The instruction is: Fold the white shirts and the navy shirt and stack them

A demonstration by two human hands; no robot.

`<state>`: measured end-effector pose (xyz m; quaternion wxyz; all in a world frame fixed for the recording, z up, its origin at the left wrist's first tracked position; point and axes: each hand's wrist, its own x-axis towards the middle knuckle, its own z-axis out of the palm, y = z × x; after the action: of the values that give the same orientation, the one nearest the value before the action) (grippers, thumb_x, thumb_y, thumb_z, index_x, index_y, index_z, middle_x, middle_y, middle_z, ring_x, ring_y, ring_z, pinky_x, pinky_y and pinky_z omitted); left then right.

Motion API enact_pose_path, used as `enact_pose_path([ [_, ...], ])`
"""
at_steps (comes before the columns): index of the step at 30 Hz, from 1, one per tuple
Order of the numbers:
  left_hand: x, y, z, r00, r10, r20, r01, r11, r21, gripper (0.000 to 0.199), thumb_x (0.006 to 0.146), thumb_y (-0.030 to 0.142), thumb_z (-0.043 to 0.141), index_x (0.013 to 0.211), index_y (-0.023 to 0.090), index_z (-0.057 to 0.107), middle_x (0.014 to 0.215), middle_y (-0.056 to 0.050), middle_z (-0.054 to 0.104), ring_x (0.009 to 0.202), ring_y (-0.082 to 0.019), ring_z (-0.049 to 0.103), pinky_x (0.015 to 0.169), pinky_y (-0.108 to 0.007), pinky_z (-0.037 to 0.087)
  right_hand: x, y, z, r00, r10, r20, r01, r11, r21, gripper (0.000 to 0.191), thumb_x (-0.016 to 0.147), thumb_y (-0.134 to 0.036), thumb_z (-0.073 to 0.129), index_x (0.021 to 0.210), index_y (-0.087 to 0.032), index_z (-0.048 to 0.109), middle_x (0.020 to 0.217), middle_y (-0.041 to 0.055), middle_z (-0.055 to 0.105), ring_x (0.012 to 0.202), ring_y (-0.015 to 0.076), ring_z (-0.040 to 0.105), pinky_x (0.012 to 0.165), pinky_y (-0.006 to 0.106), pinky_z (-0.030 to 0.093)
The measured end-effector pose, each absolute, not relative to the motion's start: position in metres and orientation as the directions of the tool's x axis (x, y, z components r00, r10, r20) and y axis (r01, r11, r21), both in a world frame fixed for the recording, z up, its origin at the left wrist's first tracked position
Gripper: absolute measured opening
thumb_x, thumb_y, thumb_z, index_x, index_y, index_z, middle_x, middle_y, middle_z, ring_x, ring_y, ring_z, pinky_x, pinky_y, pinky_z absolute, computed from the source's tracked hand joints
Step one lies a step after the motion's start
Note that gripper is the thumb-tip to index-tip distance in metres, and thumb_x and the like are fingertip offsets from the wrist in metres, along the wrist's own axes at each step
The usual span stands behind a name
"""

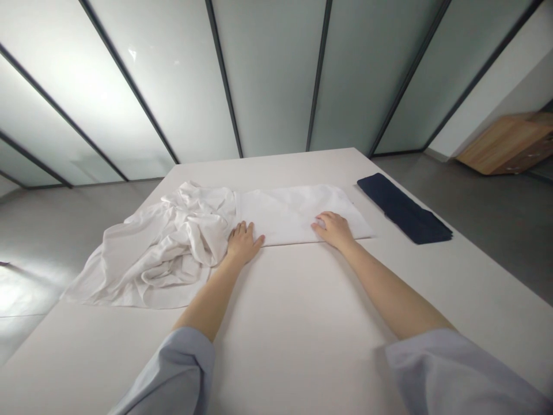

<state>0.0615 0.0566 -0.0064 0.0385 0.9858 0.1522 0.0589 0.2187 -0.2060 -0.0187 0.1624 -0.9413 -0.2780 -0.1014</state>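
Note:
A white cloth lies partly folded flat on the table, its right part a neat rectangle. To the left it runs into, or meets, a heap of crumpled white fabric; I cannot tell whether both are one piece. My left hand rests at the near left edge of the flat part, fingers spread, beside the crumpled heap. On the near edge further right lies my right hand, its fingers bent a little and apart, touching the cloth's top. Neither hand grips anything that I can see.
A folded dark blue cloth lies near the right edge of the white table. Beyond the table stands a wall of frosted glass panels with dark frames. A wooden cabinet is on the floor at the far right.

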Motion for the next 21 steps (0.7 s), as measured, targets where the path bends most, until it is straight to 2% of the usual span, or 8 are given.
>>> enact_pose_path([
  [2,0.061,0.055,-0.005,0.951,0.286,0.121,0.278,-0.958,0.076,0.065,0.093,0.049,0.043,0.143,0.007,0.040,0.150,-0.024,0.037,0.142,-0.034,0.031,0.114,-0.047,0.026,0.217,-0.206,-0.014,0.805,0.500,0.320,0.578,-0.782,-0.234,0.033,0.087,-0.035,0.055,0.112,-0.017,0.067,0.121,0.0116,0.062,0.113,0.0272,0.054,0.097,0.039,0.038],
  [4,0.062,0.055,-0.005,0.971,0.202,0.129,0.193,-0.978,0.076,0.060,0.094,0.042,0.043,0.145,0.010,0.039,0.154,-0.020,0.032,0.144,-0.032,0.026,0.115,-0.047,0.024,0.211,-0.204,-0.008,0.757,0.541,0.366,0.636,-0.738,-0.226,0.031,0.086,-0.032,0.055,0.110,-0.016,0.067,0.116,0.0125,0.065,0.109,0.0274,0.055,0.096,0.039,0.037],
  [7,0.063,0.056,-0.006,0.996,-0.010,0.094,-0.020,-0.994,0.104,0.049,0.096,0.024,0.035,0.144,0.021,0.043,0.155,-0.010,0.034,0.145,-0.022,0.027,0.116,-0.042,0.025,0.195,-0.197,0.002,0.639,0.682,0.356,0.768,-0.593,-0.242,0.026,0.088,-0.031,0.051,0.101,-0.017,0.069,0.097,0.0104,0.069,0.095,0.0243,0.059,0.091,0.037,0.039],
  [9,0.064,0.056,-0.006,0.996,-0.067,0.059,-0.074,-0.989,0.131,0.048,0.096,0.020,0.031,0.141,0.023,0.047,0.153,-0.008,0.038,0.143,-0.020,0.030,0.115,-0.041,0.027,0.180,-0.190,0.006,0.536,0.787,0.305,0.842,-0.473,-0.260,0.026,0.090,-0.031,0.048,0.094,-0.019,0.070,0.088,0.0078,0.069,0.086,0.0217,0.061,0.085,0.033,0.041],
  [13,0.065,0.050,-0.005,0.999,0.002,0.049,-0.006,-0.985,0.172,0.046,0.096,0.025,0.034,0.139,0.022,0.049,0.153,-0.009,0.038,0.142,-0.024,0.032,0.113,-0.043,0.030,0.159,-0.176,0.005,0.414,0.884,0.217,0.896,-0.354,-0.267,0.026,0.090,-0.031,0.047,0.089,-0.020,0.071,0.088,0.0056,0.068,0.081,0.0181,0.061,0.078,0.029,0.042],
  [18,0.070,0.034,-0.004,0.988,0.119,0.095,0.105,-0.984,0.142,0.044,0.096,0.026,0.036,0.137,0.023,0.051,0.150,-0.011,0.042,0.138,-0.027,0.038,0.109,-0.045,0.035,0.160,-0.174,0.003,0.512,0.839,0.185,0.853,-0.472,-0.223,0.028,0.093,-0.037,0.050,0.098,-0.020,0.071,0.100,0.0075,0.067,0.091,0.0190,0.061,0.081,0.028,0.044],
  [21,0.072,0.020,0.003,0.980,0.165,0.111,0.156,-0.985,0.079,0.041,0.095,0.030,0.039,0.132,0.021,0.054,0.142,-0.015,0.050,0.128,-0.031,0.047,0.098,-0.046,0.044,0.169,-0.178,0.003,0.592,0.777,0.217,0.806,-0.559,-0.197,0.034,0.095,-0.043,0.047,0.103,-0.020,0.070,0.107,0.0085,0.066,0.099,0.0204,0.060,0.088,0.030,0.043],
])
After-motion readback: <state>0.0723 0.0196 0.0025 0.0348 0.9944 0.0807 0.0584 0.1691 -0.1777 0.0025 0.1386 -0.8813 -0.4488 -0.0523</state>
